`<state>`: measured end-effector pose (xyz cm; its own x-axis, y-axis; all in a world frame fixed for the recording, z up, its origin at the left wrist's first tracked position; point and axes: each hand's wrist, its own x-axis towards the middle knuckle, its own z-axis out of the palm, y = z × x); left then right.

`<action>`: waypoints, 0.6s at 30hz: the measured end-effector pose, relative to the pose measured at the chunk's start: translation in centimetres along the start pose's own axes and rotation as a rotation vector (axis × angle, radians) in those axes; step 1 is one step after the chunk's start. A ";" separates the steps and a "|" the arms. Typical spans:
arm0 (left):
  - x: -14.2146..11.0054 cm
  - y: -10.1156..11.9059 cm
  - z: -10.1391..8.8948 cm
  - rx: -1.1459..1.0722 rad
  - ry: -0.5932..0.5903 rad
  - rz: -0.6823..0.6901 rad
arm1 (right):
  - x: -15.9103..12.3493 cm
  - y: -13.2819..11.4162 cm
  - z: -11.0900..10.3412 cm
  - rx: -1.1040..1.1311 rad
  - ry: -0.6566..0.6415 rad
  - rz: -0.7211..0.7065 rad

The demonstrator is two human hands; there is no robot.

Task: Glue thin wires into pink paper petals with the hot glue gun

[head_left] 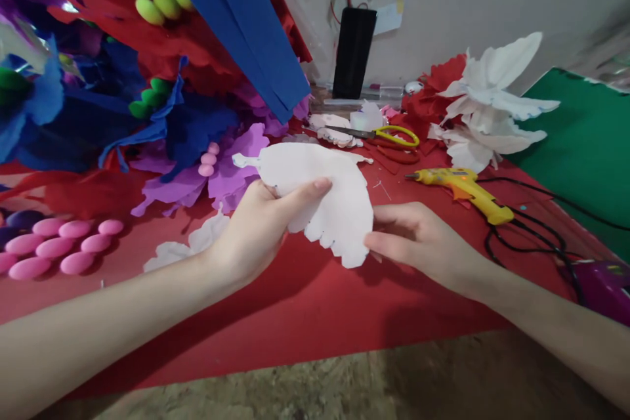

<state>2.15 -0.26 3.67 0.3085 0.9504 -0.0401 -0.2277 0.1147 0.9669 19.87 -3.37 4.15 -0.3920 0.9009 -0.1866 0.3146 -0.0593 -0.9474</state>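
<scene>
A white scalloped cutout (315,177), thin like paper or foam sheet, is held above the red tabletop. My left hand (266,220) grips it from the left, thumb lying across its face and the other fingers hidden behind. At the cutout's lower right edge, my right hand (418,236) pinches it between thumb and fingers. Bluish marks show along the notched lower edge. Beneath my left wrist, another white petal-shaped piece (187,243) lies on the table, partly covered by the arm.
Yellow-handled scissors (394,136) lie behind the cutout. A yellow glue gun (462,190) with a black cord rests at right, near white petals (492,105). Pink oval pieces (54,246) and blue petals (197,131) crowd the left. A phone (354,52) leans at the back.
</scene>
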 end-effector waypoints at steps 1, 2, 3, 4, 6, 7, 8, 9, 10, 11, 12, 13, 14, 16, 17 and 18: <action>0.0 -0.1 0.0 0.000 0.003 -0.005 | -0.1 -0.1 0.3 0.018 -0.008 0.014; 0.0 -0.2 0.1 0.004 0.007 -0.014 | -0.2 -0.1 0.5 0.030 -0.014 0.022; 0.0 -0.3 0.0 0.010 0.015 -0.022 | -0.2 -0.1 0.7 0.037 -0.018 0.022; 0.0 -0.4 0.0 0.021 0.020 -0.029 | -0.1 0.0 0.8 0.042 -0.022 0.018; 0.1 -0.5 -0.1 0.060 0.034 -0.044 | 0.0 0.2 0.9 0.046 -0.035 0.016; 0.1 -0.6 -0.2 0.079 0.045 -0.046 | 0.0 0.3 0.8 0.048 -0.042 0.019; 0.1 -0.7 -0.3 0.096 0.054 -0.050 | 0.1 0.4 0.8 0.053 -0.052 0.025; 0.1 -0.8 -0.4 0.108 0.062 -0.054 | 0.1 0.5 0.8 0.059 -0.063 0.031; 0.1 -0.8 -0.4 0.115 0.068 -0.059 | 0.1 0.6 0.8 0.064 -0.070 0.037; 0.1 -0.8 -0.4 0.119 0.070 -0.064 | 0.1 0.6 0.8 0.070 -0.071 0.040; 0.1 -0.9 -0.5 0.123 0.071 -0.068 | 0.1 0.7 0.8 0.075 -0.068 0.040; 0.0 -0.9 -0.4 0.128 0.076 -0.070 | 0.1 0.7 0.8 0.077 -0.064 0.038; 0.0 -0.9 -0.4 0.136 0.081 -0.069 | 0.0 0.7 0.9 0.078 -0.062 0.035; 0.0 -0.8 -0.4 0.150 0.093 -0.060 | 0.0 0.7 0.9 0.081 -0.065 0.028; -0.1 -0.8 -0.3 0.154 0.098 -0.055 | -0.1 0.7 1.0 0.085 -0.067 0.029; -0.1 -0.8 -0.3 0.156 0.101 -0.053 | -0.1 0.7 1.0 0.091 -0.065 0.032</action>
<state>2.02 -0.31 2.86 0.2200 0.9693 -0.1098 -0.0647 0.1269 0.9898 19.24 -3.95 3.24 -0.4395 0.8681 -0.2307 0.2490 -0.1290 -0.9599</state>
